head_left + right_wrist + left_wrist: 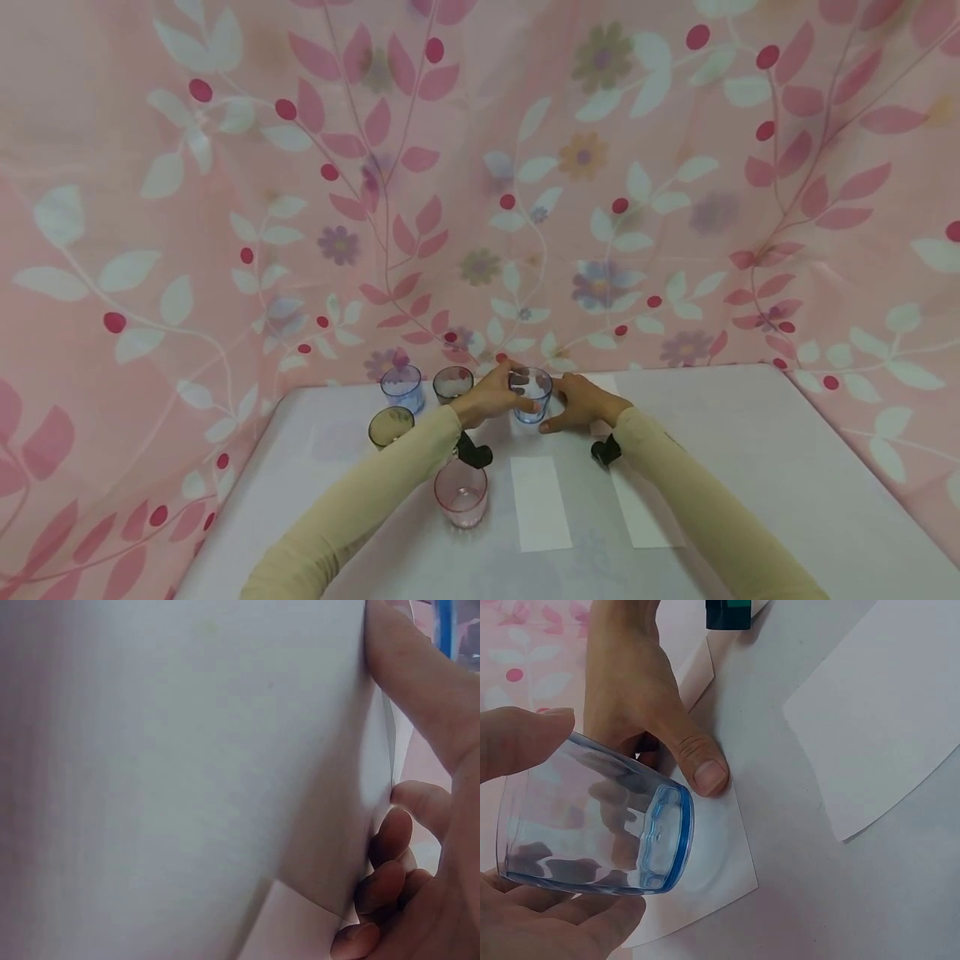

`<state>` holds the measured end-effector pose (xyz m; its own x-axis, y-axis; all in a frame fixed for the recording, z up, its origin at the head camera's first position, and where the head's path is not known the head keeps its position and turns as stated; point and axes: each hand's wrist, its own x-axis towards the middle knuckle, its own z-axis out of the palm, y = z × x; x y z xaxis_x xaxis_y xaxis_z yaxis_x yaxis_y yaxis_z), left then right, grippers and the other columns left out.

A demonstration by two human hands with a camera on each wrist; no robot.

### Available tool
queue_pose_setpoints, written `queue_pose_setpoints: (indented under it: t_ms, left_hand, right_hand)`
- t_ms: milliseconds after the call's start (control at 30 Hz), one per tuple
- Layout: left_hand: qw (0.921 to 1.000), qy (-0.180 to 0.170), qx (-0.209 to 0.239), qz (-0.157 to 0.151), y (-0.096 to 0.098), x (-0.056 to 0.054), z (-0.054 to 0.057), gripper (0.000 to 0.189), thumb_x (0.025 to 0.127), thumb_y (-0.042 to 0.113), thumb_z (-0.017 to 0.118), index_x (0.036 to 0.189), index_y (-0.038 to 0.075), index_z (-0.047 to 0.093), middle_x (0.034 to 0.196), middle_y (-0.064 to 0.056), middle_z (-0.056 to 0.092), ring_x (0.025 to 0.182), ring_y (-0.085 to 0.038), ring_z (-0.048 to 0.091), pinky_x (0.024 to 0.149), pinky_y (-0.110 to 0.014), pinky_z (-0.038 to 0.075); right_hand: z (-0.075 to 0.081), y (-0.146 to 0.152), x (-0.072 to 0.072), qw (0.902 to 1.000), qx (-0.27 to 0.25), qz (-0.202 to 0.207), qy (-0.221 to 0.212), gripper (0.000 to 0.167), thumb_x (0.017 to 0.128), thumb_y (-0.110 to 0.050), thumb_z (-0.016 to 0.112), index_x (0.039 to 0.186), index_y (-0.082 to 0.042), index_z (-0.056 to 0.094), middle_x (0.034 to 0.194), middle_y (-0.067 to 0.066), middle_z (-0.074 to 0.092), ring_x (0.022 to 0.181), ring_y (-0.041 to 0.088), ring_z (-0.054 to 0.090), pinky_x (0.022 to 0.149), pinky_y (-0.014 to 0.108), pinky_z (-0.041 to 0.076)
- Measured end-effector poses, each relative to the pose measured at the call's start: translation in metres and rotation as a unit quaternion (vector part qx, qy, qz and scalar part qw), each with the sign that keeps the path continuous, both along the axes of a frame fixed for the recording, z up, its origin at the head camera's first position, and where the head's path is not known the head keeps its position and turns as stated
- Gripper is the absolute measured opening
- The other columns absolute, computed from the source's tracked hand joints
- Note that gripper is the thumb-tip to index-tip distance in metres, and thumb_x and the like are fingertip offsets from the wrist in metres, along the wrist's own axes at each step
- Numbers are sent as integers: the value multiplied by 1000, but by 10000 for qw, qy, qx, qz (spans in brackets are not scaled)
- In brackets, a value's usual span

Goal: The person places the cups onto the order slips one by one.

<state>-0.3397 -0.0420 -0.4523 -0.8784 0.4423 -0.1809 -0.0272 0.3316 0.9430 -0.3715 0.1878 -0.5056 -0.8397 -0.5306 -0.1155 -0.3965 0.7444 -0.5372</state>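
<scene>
Clear glass (596, 817) is showing blue at its base; second glass (461, 498) is showing pink; backdrop (465, 150) is displaying white and rose leaves, red dots on pink; sleeves (363, 500) are reading cream

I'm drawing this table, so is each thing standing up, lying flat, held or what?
Blue-based glass: upright, held
Blue glass: upright
Grey glass: upright, partly hidden
Olive glass: upright, partly hidden
Pink glass: upright
Left front paper: lying flat
Right front paper: lying flat
Far paper: lying flat
Left grip: holding blue-based glass
Right grip: beside that glass, not holding it
</scene>
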Motion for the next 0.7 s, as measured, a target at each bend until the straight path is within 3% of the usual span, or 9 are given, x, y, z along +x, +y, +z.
queue_pose_setpoints:
  t_ms: [167, 433, 700]
  left_hand:
    - [9999, -81, -117, -20, 1, -7, -3, 77, 85, 9, 86, 148, 0, 43, 157, -27, 48, 145, -44, 49, 121, -55, 43]
    - [9994, -81, -275, 172, 2, -10, -7, 79, 86, 14, 88, 150, 6, 41, 157, -25, 47, 147, -42, 46, 123, -56, 39]
    - [9989, 57, -324, 330, 4, -17, -16, 76, 84, 14, 89, 143, 14, 42, 152, -24, 50, 141, -39, 48, 122, -56, 36]
  right_hand:
    - [1, 1, 0, 10000, -18, -1, -58, 71, 80, -42, 94, 136, -11, 63, 90, 6, 43, 86, 22, 42, 71, 34, 32]
    - [0, 2, -3, 9999, 55, 67, 53, 68, 81, -43, 93, 131, -10, 61, 91, 8, 46, 86, 21, 42, 72, 33, 34]
    - [-2, 3, -4, 9998, 136, 135, 105, 81, 81, -46, 92, 144, -7, 59, 94, 9, 47, 89, 21, 43, 73, 34, 34]
